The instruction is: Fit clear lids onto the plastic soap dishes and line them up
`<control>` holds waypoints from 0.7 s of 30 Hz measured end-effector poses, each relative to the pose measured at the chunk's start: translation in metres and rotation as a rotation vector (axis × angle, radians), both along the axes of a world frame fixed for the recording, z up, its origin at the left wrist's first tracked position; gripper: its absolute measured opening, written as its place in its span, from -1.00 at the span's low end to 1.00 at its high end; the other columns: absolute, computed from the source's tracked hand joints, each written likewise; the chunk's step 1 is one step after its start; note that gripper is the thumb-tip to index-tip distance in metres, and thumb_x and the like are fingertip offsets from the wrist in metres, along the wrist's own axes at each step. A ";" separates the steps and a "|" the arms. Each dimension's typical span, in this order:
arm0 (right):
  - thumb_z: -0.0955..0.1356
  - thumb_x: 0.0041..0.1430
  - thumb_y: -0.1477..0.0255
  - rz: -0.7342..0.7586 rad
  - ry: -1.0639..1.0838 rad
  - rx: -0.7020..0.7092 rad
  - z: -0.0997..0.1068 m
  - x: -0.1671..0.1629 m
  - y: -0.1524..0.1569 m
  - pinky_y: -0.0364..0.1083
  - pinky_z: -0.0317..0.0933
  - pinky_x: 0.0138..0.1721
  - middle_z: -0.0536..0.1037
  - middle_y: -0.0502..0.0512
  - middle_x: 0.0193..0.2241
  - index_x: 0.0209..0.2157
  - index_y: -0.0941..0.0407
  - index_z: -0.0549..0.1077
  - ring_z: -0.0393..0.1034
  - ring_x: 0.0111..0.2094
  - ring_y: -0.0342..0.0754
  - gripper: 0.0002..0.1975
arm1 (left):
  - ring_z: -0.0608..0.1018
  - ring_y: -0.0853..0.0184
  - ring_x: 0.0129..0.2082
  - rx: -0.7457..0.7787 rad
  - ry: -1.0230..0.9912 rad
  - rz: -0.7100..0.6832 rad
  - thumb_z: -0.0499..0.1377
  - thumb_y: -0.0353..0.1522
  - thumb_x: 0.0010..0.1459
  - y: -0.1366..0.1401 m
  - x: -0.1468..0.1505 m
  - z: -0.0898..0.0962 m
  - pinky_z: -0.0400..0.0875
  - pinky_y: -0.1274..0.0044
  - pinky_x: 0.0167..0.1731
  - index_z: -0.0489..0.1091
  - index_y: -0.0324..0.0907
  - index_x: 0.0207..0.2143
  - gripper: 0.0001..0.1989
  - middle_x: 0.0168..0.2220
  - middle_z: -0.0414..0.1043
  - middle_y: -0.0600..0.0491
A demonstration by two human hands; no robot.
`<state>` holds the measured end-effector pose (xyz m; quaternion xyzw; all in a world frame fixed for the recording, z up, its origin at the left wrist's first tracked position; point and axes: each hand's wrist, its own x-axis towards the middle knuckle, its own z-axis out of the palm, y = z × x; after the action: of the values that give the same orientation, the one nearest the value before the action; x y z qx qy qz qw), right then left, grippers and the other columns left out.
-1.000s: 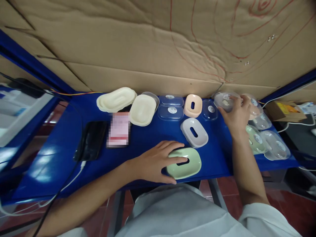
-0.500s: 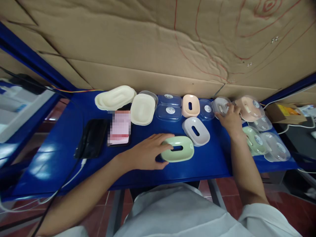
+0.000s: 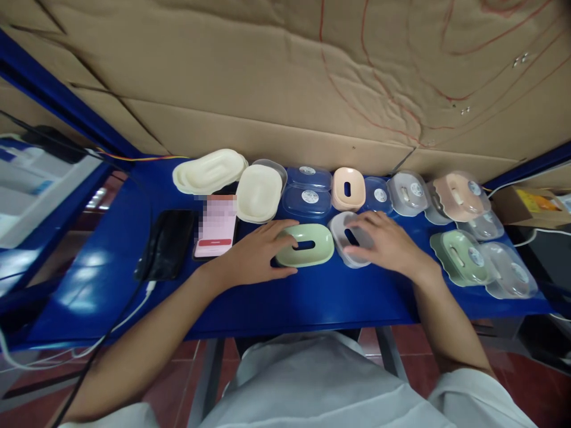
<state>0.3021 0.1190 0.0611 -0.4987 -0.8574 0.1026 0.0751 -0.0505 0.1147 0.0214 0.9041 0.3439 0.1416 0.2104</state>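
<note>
Blue and glossy, the tabletop [image 3: 312, 303] runs from the person's pale shirt [image 3: 307, 380] back to a cardboard wall [image 3: 267, 89]. Near the front-middle sits an oval, shiny, pale green dish [image 3: 307, 257] with a raised rim and a dark slot in its floor; the left hand [image 3: 263, 252] grips its left end, fingers and thumb spread about the rim. Just right of it, a pale grey dish [image 3: 339, 232] lies turned at an angle under the half-open right hand [image 3: 386, 244] (whether that one grips, I cannot tell). Farther left are a dark phone [image 3: 169, 244] and a lit phone [image 3: 217, 226]; well to the right, a lidded green dish [image 3: 461, 258]. Behind stand cream trays [image 3: 259, 193], clear lids [image 3: 307, 202], a peach dish [image 3: 356, 190], a lidded grey dish [image 3: 407, 193] and a lidded peach dish [image 3: 461, 196], leaving little room at the back. Fingers cover parts of both front dishes, the lit screen is partly pixelated, and the wall's top is cut off.
</note>
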 end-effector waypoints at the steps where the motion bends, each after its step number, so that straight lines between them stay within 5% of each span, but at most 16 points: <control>1: 0.39 0.32 -0.15 0.028 -0.036 -0.008 -0.002 -0.005 -0.005 0.36 0.36 0.19 0.55 0.28 0.19 0.20 0.00 0.52 0.43 0.17 0.38 -0.36 | 0.39 -0.05 0.41 -0.010 -0.007 0.013 0.35 -0.14 0.31 0.001 -0.001 0.000 0.34 0.11 0.40 0.47 -0.09 0.12 -0.59 0.43 0.25 -0.17; 9: 0.40 0.38 0.33 0.132 -0.052 -0.087 -0.006 0.036 -0.006 0.46 0.05 0.40 0.32 0.18 0.45 0.30 -0.11 0.46 0.10 0.50 0.33 -0.52 | 0.34 -0.02 0.45 -0.056 -0.010 0.020 0.32 -0.16 0.34 0.002 -0.003 0.002 0.31 0.14 0.43 0.39 -0.06 0.23 -0.52 0.47 0.19 -0.14; 13: 0.37 0.37 0.39 0.104 -0.023 -0.071 -0.011 0.040 -0.003 0.42 0.11 0.38 0.43 0.22 0.37 0.22 -0.04 0.50 0.22 0.45 0.29 -0.59 | 0.38 0.00 0.42 0.049 -0.100 0.023 0.29 -0.05 0.38 0.003 -0.002 0.006 0.31 0.15 0.42 0.39 -0.04 0.25 -0.49 0.45 0.25 -0.15; 18: 0.37 0.41 0.32 0.082 -0.053 -0.017 -0.016 0.026 0.000 0.38 0.28 0.26 0.53 0.28 0.27 0.17 0.02 0.51 0.40 0.32 0.32 -0.66 | 0.45 -0.14 0.34 0.365 -0.063 0.476 0.27 -0.15 0.39 0.012 -0.009 0.011 0.28 -0.05 0.34 0.49 -0.04 0.13 -0.67 0.31 0.43 -0.16; 21: 0.35 0.46 0.33 0.088 -0.066 -0.012 -0.011 0.018 0.000 0.32 0.36 0.19 0.60 0.25 0.21 0.18 0.02 0.51 0.49 0.24 0.29 -0.67 | 0.49 -0.23 0.29 0.369 0.044 0.546 0.29 -0.18 0.34 0.016 -0.011 0.007 0.29 -0.12 0.26 0.54 -0.07 0.03 -0.72 0.31 0.45 -0.18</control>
<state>0.3200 0.1192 0.0498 -0.4640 -0.8799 0.0943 0.0390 -0.0613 0.1303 0.0287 0.8042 0.5466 0.2332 -0.0101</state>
